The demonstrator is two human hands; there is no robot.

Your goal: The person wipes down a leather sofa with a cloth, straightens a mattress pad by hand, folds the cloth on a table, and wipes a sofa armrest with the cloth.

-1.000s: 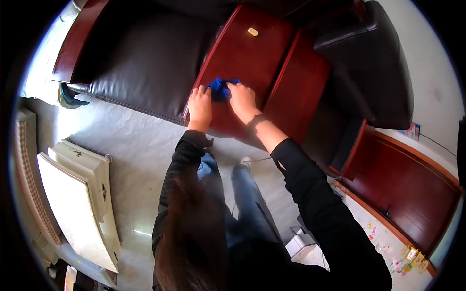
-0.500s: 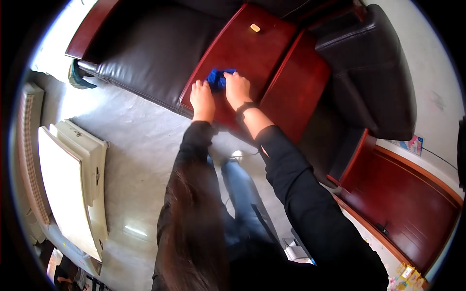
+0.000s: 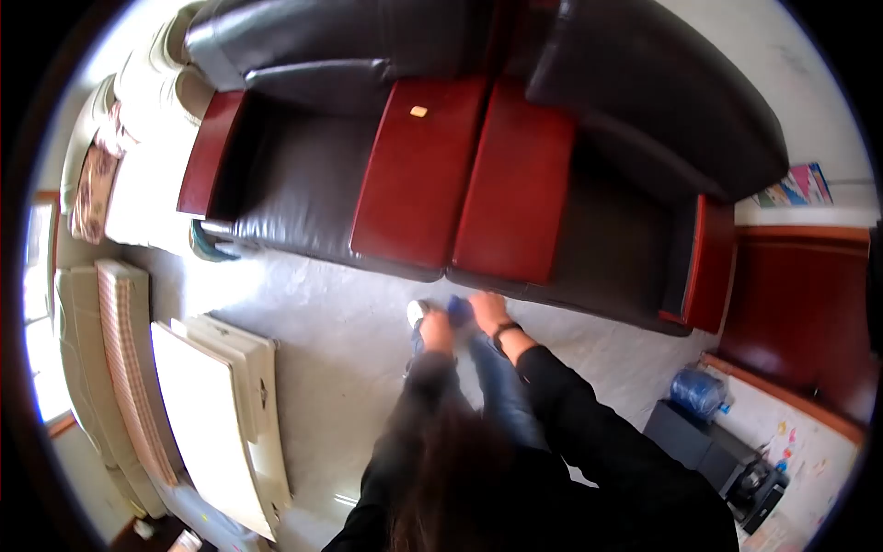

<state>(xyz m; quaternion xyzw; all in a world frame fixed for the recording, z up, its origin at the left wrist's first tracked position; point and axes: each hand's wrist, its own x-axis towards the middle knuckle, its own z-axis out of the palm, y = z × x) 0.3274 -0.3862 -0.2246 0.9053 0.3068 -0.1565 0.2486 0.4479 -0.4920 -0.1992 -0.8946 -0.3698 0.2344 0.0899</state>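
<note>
A crumpled blue cloth (image 3: 459, 311) is bunched between my two hands, above the grey floor and in front of the sofa. My left hand (image 3: 438, 333) is closed at its left side, slightly smeared by motion. On its right side my right hand (image 3: 490, 311) grips the cloth, a dark band around the wrist. Beyond the hands is the red wooden top (image 3: 418, 175) between the sofa seats, with a small yellowish block (image 3: 418, 111) lying near its back end.
The dark leather sofa (image 3: 303, 175) spans the far side, with a second red panel (image 3: 515, 184) beside the first. White furniture (image 3: 198, 396) stands on the floor at left. A blue water bottle (image 3: 699, 393) and a black cabinet (image 3: 690, 437) are at right.
Both hands have lifted the blue cloth off the red wooden top and drawn it back towards my body, over the floor. The view has shifted, showing more of the sofa.
</note>
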